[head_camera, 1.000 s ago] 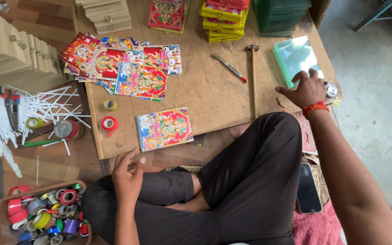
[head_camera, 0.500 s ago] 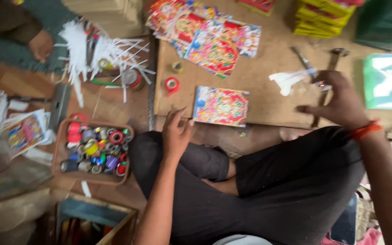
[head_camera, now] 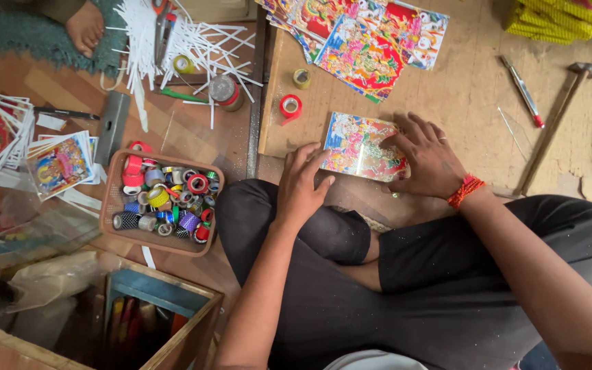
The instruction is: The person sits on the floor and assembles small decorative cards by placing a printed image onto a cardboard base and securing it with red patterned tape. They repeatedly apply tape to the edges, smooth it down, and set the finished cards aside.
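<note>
Picture card (head_camera: 361,145) lies flat at the board's (head_camera: 474,103) near edge; right hand (head_camera: 425,159) spreads open fingers across it, left hand (head_camera: 303,183) touches its corner, fingers loose, gripping nothing.

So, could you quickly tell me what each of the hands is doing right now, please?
Left hand: open, fingertips on the colourful picture card.
Right hand: open, flat on that card.

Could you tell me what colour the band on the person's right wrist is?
The wrist band is red-orange, clearest in the head view.

A brightly coloured rectangular picture card (head_camera: 361,145) lies flat, slightly tilted, at the wooden board's near edge.
</note>
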`<state>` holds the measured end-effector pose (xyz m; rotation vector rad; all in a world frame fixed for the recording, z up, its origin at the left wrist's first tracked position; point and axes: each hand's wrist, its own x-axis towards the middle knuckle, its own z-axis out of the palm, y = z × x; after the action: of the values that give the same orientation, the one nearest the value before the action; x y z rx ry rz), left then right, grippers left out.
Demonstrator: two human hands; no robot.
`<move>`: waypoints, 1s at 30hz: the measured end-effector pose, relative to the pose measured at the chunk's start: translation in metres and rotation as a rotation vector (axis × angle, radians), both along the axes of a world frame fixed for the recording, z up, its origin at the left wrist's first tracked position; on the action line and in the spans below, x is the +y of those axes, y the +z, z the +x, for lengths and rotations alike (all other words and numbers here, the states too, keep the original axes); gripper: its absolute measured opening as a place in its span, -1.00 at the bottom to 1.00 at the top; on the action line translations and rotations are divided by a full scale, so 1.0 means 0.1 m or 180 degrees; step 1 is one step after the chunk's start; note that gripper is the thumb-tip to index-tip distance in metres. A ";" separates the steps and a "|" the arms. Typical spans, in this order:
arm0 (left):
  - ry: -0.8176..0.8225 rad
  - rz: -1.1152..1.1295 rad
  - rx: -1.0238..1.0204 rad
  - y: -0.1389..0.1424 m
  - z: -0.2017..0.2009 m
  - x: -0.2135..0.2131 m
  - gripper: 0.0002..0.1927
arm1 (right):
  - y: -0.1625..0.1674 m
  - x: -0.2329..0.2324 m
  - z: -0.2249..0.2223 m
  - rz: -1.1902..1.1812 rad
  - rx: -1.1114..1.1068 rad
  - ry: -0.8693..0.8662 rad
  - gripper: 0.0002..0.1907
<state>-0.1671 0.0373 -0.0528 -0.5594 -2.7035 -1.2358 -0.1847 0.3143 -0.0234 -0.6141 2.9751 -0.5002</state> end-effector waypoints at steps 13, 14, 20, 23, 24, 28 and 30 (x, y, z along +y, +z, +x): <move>0.0017 -0.0032 0.0322 -0.22 -0.03 0.14 -0.76 | -0.26 -0.19 0.83 -0.0546 0.0586 -0.1302 -0.87; 0.0027 -0.0028 0.0337 -0.24 -0.04 0.15 -0.78 | -0.26 -0.19 0.82 -0.0518 0.0666 -0.1283 -0.90; 0.0087 0.0111 0.0285 -0.26 -0.04 0.14 -0.78 | -0.29 -0.20 0.81 -0.0929 0.0282 -0.1602 -0.84; 0.0106 0.0148 0.0226 -0.25 -0.05 0.12 -0.76 | -0.35 -0.17 0.75 -0.2045 -0.0001 -0.1691 -0.73; 0.0110 0.0153 0.0177 -0.25 -0.05 0.12 -0.76 | -0.37 -0.16 0.75 -0.2158 -0.0050 -0.1681 -0.71; 0.0213 0.0590 -0.0058 -0.26 -0.08 0.14 -0.74 | -0.43 -0.15 0.77 -0.2331 -0.0157 -0.1782 -0.65; 0.0303 0.1105 -0.0650 -0.26 -0.11 0.15 -0.76 | -0.43 -0.16 0.77 -0.2194 -0.0090 -0.1802 -0.69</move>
<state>-0.1784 0.0527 -0.0784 -0.2704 -2.5401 -1.7672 -0.1074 0.2985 -0.0667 0.2508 2.8653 -1.5775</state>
